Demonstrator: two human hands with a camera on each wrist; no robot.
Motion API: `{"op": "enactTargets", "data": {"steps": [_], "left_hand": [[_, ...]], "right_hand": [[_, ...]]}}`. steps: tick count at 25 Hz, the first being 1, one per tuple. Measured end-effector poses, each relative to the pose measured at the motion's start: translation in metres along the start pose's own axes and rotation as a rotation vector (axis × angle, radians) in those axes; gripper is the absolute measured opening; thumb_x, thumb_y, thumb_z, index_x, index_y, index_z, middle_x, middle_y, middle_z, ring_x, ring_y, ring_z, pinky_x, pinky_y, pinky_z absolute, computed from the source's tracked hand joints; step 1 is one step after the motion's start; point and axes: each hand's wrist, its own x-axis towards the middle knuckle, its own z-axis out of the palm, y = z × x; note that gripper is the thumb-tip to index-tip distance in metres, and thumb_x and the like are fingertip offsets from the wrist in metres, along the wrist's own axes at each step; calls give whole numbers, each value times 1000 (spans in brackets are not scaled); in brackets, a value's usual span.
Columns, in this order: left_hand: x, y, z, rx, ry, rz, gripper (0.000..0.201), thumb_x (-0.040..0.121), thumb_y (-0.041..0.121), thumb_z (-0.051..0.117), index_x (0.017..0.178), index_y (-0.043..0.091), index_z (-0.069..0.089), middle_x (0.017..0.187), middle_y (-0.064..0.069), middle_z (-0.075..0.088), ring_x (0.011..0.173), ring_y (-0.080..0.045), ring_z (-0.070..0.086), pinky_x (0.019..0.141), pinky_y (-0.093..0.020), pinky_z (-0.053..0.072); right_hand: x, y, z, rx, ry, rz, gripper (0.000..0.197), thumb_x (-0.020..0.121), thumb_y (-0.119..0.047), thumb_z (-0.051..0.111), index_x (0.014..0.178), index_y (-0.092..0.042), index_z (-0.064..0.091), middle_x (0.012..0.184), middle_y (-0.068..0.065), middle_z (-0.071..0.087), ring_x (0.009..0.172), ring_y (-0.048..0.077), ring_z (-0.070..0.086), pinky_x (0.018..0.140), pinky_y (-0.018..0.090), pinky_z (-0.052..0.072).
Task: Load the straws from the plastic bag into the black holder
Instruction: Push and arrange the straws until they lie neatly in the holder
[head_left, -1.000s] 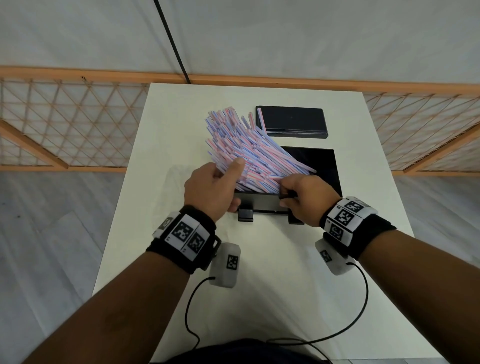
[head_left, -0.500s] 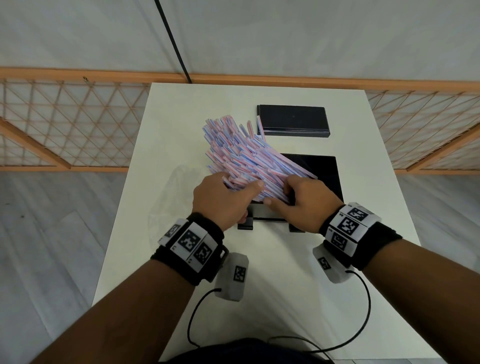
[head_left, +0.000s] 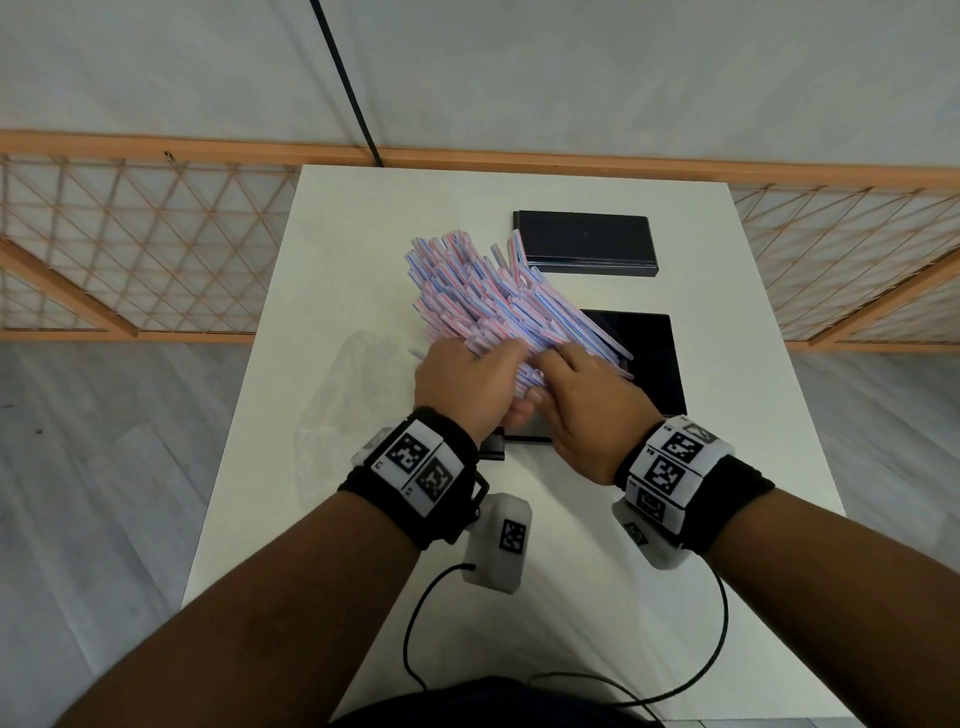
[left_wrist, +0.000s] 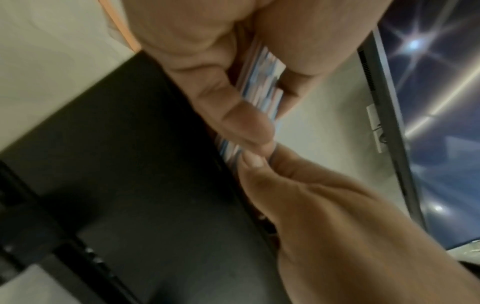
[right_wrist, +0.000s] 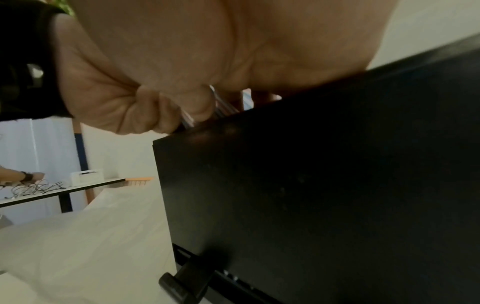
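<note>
A thick bundle of pink, blue and white striped straws (head_left: 488, 301) leans up and to the left out of the open black holder (head_left: 649, 364). My left hand (head_left: 480, 382) grips the bundle's near end, thumb on top and fingers below. Right beside it, my right hand (head_left: 576, 387) lies over the same end, its fingertips pinching straws against the holder's front edge. The left wrist view shows the straws (left_wrist: 259, 86) squeezed between my left fingers, with the right fingertips (left_wrist: 253, 161) holding them lower down. The right wrist view shows the holder's front wall (right_wrist: 311, 185).
The holder's black lid (head_left: 584, 241) lies flat at the back of the white table (head_left: 571, 597). The clear plastic bag (head_left: 348, 405) lies crumpled to the left of my left hand. A wooden lattice fence (head_left: 130, 249) runs behind the table. Cables trail by the near edge.
Both hands have closed in on each other at the bundle's near end. The left thumb slid right along the straws, and the right hand moved up onto them.
</note>
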Motion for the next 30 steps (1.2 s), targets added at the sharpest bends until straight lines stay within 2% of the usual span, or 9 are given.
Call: {"op": "enactTargets", "data": {"steps": [4, 8, 13, 15, 18, 22, 25, 28, 30], "left_hand": [[2, -1, -1, -123, -20, 14, 17, 93, 24, 66, 81, 16, 75, 72, -13, 77, 55, -25, 72, 54, -29, 59], [0, -7, -18, 265, 53, 317, 33, 81, 53, 73, 89, 21, 66, 77, 6, 76, 69, -18, 76, 77, -38, 63], [0, 7, -53, 496, 361, 645, 46, 83, 40, 79, 110, 9, 59, 102, -1, 58, 90, -13, 50, 75, -14, 29], [8, 3, -62, 474, 416, 567, 58, 84, 46, 78, 118, 5, 53, 111, -7, 54, 89, -13, 44, 76, -18, 30], [15, -3, -66, 468, 253, 165, 70, 84, 68, 64, 122, 11, 48, 119, -11, 61, 94, -27, 60, 77, -31, 43], [9, -11, -52, 286, 109, 29, 61, 88, 71, 58, 100, 11, 55, 78, -2, 65, 58, -24, 67, 46, -29, 48], [6, -13, -44, 227, 121, 83, 53, 89, 63, 63, 90, 11, 54, 58, 0, 62, 47, -21, 66, 55, -40, 63], [6, -15, -41, 216, 111, 94, 51, 91, 57, 66, 95, 8, 55, 60, -1, 61, 47, -21, 65, 58, -44, 64], [4, -15, -41, 233, 110, 111, 52, 91, 56, 66, 98, 6, 56, 60, -3, 62, 47, -21, 63, 47, -35, 61]], "right_hand": [[9, 3, -7, -46, 106, 2, 37, 99, -29, 44, 134, -20, 47, 117, 10, 46, 104, 35, 48, 90, 46, 47], [5, 17, -5, 172, 174, 45, 31, 91, -19, 63, 119, -9, 56, 103, 7, 46, 90, 27, 50, 84, 34, 43], [-13, 30, -13, 185, 307, 125, 23, 79, -21, 76, 76, -14, 54, 78, 0, 49, 70, 18, 46, 65, 25, 31], [-17, 35, -23, 141, 340, 241, 27, 78, -26, 75, 69, -13, 52, 72, 4, 54, 69, 24, 51, 63, 25, 26], [-16, 45, -41, 207, 490, 489, 34, 76, -32, 76, 89, -8, 56, 90, 8, 61, 82, 25, 54, 71, 27, 33], [0, 65, -57, 278, 413, 755, 87, 70, -47, 80, 132, 0, 41, 121, 16, 59, 104, 33, 63, 85, 38, 51], [15, 68, -63, 241, 267, 712, 63, 81, -45, 73, 129, -12, 50, 109, 7, 64, 76, 28, 70, 67, 33, 54], [26, 70, -68, 163, 297, 606, 28, 84, -35, 71, 103, -17, 63, 98, 5, 69, 83, 32, 69, 80, 40, 57], [29, 70, -71, 126, 285, 581, 10, 87, -23, 68, 91, -14, 67, 94, 7, 69, 87, 32, 67, 75, 34, 53]]}}
